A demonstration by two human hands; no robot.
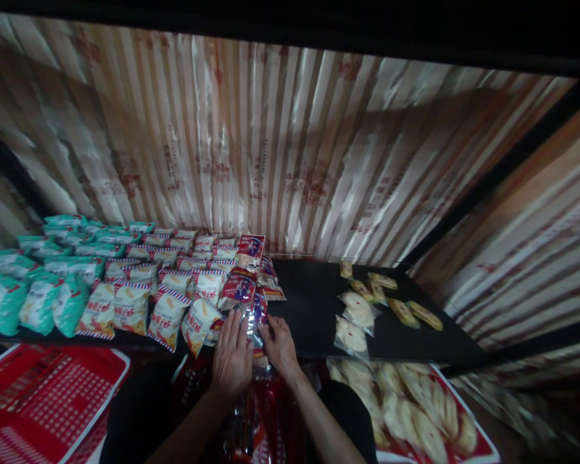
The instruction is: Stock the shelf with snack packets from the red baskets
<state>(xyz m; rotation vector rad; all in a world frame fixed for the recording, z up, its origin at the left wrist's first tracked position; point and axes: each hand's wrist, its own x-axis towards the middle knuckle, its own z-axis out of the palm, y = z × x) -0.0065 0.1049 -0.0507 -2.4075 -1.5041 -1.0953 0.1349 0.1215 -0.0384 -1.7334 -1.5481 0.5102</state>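
Both hands rest at the front edge of a black shelf [314, 309]. My left hand [232, 354] lies with fingers together on a shiny red and blue snack packet [252, 322]. My right hand [279, 345] grips the same packet from the right side. More red and blue packets [246, 264] stand in a row behind it. White packets with striped edges [169, 303] fill the shelf to the left. Below my hands a large red bag [265, 412] hangs open against my body.
Teal packets [33, 290] crowd the shelf's far left. Clear-wrapped pale biscuits [355, 316] and small yellow packets [406, 309] lie loose on the right. A red plastic basket [43, 399] sits lower left. A large printed bag of biscuits [415, 412] lies lower right. Striped wrapping covers the back wall.
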